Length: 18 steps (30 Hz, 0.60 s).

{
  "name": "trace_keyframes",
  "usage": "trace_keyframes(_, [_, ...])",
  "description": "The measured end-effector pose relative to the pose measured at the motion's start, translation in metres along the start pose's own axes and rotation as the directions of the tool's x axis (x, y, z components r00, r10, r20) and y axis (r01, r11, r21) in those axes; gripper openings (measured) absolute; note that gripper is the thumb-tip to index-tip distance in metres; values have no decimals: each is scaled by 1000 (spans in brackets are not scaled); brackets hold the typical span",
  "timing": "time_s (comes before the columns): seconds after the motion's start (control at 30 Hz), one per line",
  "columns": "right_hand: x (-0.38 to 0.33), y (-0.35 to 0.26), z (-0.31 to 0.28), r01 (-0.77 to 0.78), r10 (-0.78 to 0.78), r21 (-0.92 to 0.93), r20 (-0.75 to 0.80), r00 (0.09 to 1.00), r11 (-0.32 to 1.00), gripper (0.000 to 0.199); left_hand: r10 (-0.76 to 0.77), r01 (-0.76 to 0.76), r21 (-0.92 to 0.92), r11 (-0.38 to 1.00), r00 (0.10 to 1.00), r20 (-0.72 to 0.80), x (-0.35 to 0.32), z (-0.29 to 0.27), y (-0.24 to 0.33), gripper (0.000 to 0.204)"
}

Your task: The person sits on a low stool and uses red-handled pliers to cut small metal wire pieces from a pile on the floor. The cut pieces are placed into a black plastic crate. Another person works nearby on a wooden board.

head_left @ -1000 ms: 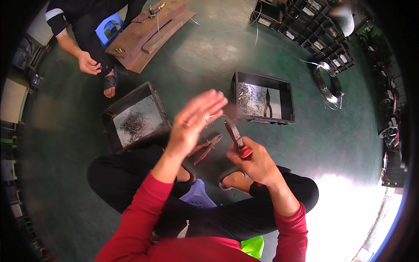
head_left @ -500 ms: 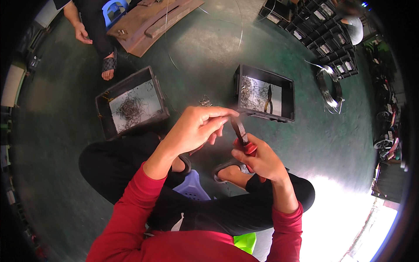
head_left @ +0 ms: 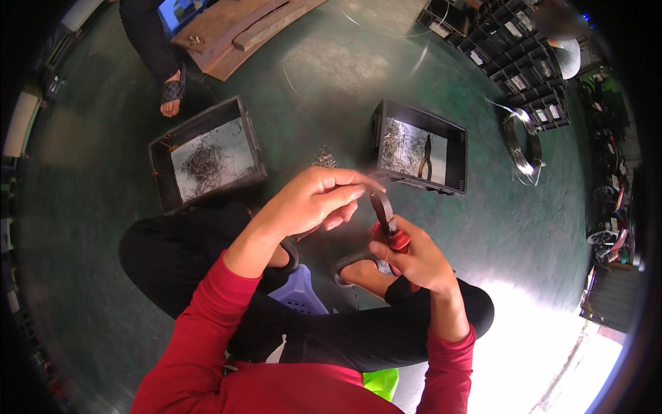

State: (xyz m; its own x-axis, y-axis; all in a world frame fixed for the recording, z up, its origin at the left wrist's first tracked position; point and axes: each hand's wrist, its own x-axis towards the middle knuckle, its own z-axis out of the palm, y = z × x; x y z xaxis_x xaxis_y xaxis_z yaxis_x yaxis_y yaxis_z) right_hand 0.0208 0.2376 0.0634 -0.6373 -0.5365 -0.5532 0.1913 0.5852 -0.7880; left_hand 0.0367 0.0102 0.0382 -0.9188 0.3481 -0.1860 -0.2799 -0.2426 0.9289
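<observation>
Red-handled pliers [head_left: 383, 208] are gripped in my right hand [head_left: 422, 259], jaws pointing up and away from me. My left hand [head_left: 310, 201] is beside them on the left, its index finger stretched to the tip of the jaws. The left thumb presses toward that finger and the other fingers curl under; anything small between them is too hidden to tell. Beyond my hands, a small heap of bent metal pieces [head_left: 324, 157] lies on the floor.
A black crate [head_left: 261, 172] with metal pieces stands at left; another crate [head_left: 458, 188] at right holds pieces and dark pliers [head_left: 426, 157]. A wire coil [head_left: 514, 141] lies farther right, near stacked crates [head_left: 507, 52]. A person's sandalled foot [head_left: 172, 96] is beside a wooden board [head_left: 221, 41].
The view has shifted slightly. My hands and the pliers keep nearly the same pose. The other person's hand at upper left has gone out of view, and the thin wire at the top has moved.
</observation>
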Motion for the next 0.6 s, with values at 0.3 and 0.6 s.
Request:
trace_keyframes(0.3, [5, 7, 4, 190, -206, -120, -139, 969, 974, 22, 97, -86, 245, 966, 995, -34, -6, 6, -3, 26])
trace_keyframes(0.6, [10, 20, 4, 223, -251, -174, -165, 954, 959, 22, 343, -240, 515, 823, 933, -112, -12, 25, -5, 21])
